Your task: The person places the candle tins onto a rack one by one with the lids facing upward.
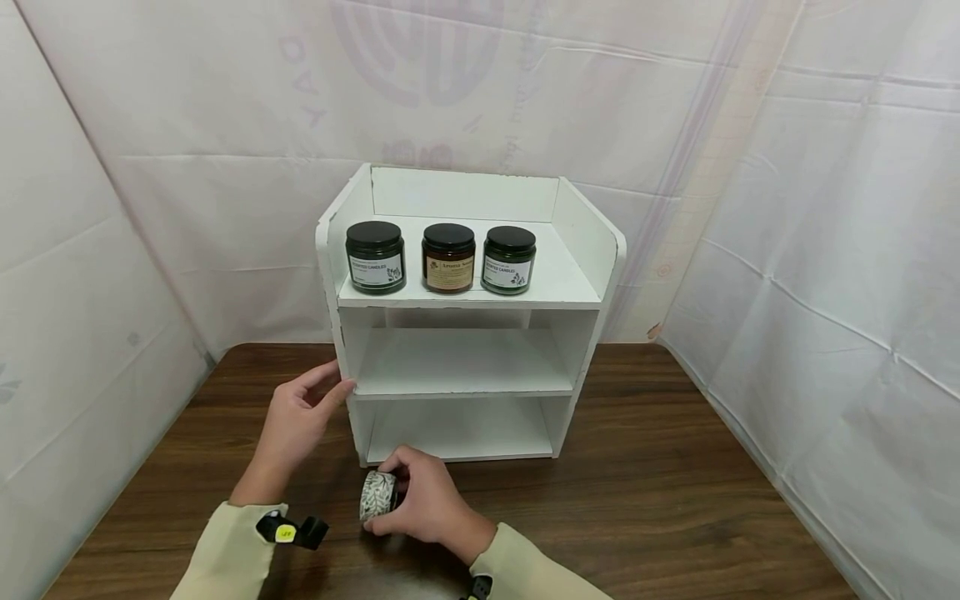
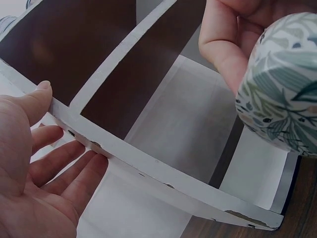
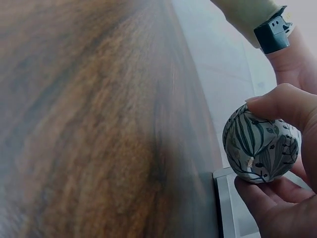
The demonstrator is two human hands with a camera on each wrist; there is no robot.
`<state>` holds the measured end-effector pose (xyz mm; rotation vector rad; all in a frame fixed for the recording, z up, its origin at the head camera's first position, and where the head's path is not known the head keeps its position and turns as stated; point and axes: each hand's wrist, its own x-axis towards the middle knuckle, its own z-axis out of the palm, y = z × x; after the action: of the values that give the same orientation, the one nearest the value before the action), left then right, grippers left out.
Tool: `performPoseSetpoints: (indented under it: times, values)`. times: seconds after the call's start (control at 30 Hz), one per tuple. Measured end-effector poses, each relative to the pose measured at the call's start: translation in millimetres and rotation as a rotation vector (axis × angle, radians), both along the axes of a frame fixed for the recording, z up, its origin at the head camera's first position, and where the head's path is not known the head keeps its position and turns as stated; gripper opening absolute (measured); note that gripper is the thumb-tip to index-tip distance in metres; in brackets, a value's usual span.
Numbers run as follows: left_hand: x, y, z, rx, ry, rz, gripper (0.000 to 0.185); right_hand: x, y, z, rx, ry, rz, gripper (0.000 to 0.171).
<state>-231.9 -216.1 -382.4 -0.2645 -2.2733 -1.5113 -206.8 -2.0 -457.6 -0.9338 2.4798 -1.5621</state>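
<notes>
A small round tin (image 1: 377, 495) with a green-and-white leaf print is held on its side in my right hand (image 1: 427, 500), just in front of the shelf's lower left corner. Thumb and fingers grip the tin around its edge, and the right wrist view shows its printed round face (image 3: 260, 144). My left hand (image 1: 294, 421) is at the white shelf unit's (image 1: 468, 393) left side panel. In the left wrist view, its thumb (image 2: 42, 94) touches the panel's front edge while the loosely extended fingers lie along the outer side.
On the top shelf stand three black-lidded candle jars in a row: a green one (image 1: 375, 258) at left, an amber one (image 1: 448, 260) in the middle, another green one (image 1: 509, 262) at right. The unit stands on a dark wooden table (image 1: 660, 492). White sheeting (image 1: 817, 250) surrounds the table.
</notes>
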Motion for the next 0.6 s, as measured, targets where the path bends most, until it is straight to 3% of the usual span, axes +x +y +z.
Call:
performPoseSetpoints:
  times: [0.6]
  values:
    - [0.2,-0.3,0.8,-0.006,0.004,-0.008,0.047,1.8,5.3,-1.5,-0.058,-0.056,-0.014,0.052]
